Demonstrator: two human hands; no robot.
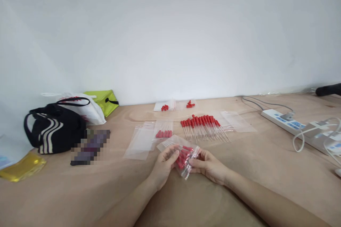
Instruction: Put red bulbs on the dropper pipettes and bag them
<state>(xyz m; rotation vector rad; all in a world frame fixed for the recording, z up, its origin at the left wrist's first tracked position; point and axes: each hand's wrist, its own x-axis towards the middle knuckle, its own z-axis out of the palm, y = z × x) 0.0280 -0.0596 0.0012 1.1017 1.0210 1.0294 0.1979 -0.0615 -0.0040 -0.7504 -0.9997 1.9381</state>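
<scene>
Left hand (163, 166), right hand (211, 166) pinch bag (184, 156).

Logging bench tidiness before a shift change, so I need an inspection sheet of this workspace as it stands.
Surface: tan wooden tabletop.
Job's things: clear bag of red-capped droppers, in hand; row of loose droppers behind it; flat bags to their left.
Clutter: black striped bag, white carrier bag, green pouch, yellow packet, all far left.
Hands: left hand and right hand both pinch the clear bag.
Cables: power strip with white leads plugged in, right side.
Surroundings: plain white wall; nothing else seen.
</scene>
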